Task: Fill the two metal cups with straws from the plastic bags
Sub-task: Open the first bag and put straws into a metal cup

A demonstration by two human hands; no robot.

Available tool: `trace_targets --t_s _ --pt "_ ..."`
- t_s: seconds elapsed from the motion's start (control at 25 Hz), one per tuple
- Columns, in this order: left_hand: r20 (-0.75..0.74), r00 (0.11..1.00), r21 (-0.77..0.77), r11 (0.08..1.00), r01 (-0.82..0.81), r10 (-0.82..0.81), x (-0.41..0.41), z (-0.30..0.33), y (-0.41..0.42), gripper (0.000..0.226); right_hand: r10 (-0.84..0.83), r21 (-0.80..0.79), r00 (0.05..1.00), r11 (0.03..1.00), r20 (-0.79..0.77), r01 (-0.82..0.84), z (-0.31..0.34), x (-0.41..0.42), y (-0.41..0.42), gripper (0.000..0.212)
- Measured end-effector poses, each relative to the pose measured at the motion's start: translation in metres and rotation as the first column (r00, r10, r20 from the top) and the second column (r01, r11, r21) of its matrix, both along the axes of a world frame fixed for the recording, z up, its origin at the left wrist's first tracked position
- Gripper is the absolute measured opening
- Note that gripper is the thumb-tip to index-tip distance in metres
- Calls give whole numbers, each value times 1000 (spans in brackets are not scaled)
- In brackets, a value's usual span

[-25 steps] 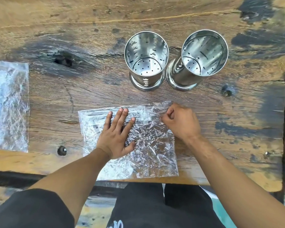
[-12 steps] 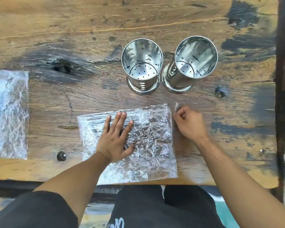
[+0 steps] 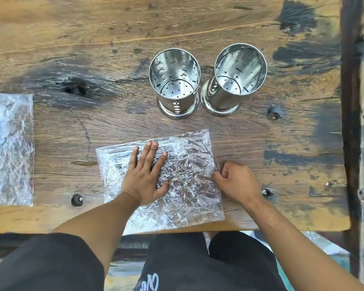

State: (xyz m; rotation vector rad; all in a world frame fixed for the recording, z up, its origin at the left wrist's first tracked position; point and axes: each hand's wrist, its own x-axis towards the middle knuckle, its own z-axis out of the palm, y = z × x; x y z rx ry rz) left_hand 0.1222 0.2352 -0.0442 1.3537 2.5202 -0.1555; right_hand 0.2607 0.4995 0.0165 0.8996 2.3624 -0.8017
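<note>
Two empty perforated metal cups stand upright side by side on the wooden table, the left cup (image 3: pixel 174 85) and the right cup (image 3: pixel 235 80). A crinkled clear plastic bag (image 3: pixel 187 185) lies flat in front of them at the table's near edge, with dark straws faintly visible inside near its left end. My left hand (image 3: pixel 145 175) presses flat on the bag, fingers spread. My right hand (image 3: pixel 236 181) is curled at the bag's right edge, its fingertips pinching the plastic there. A second clear bag (image 3: pixel 8 150) lies at the far left, partly cut off.
The wooden table (image 3: pixel 93 49) is worn, with dark stains, a knot hole (image 3: pixel 76 90) and bolt heads (image 3: pixel 77 200). Its right edge meets a dark beam (image 3: pixel 350 122). My dark-clothed legs are below the near edge.
My right hand has slid down the bag's right edge from its top corner toward the middle. The left hand stays pressed on the bag. The camera view has shifted slightly.
</note>
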Motion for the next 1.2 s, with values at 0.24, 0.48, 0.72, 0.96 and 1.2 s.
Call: trace_targets --t_s 0.24,0.48,0.72,0.96,1.2 --pt "-17 1000 5 1000 -6 6 1 0 0 86 70 -142 997 988 42 -64 0 18 21 29" --pt "-18 1000 9 1000 -7 7 0 1 0 85 -27 -43 999 999 16 28 -1 29 25 25" --pt "-13 1000 30 1000 0 0 0 0 -1 84 -177 -67 964 984 -200 167 0 5 -12 22" --pt "5 1000 61 998 -11 10 0 -1 -3 83 -399 -256 901 901 -170 350 2 -20 -42 59" --pt "5 1000 93 996 -6 6 -1 0 -2 86 -344 -108 911 939 -228 327 10 -26 -42 12"
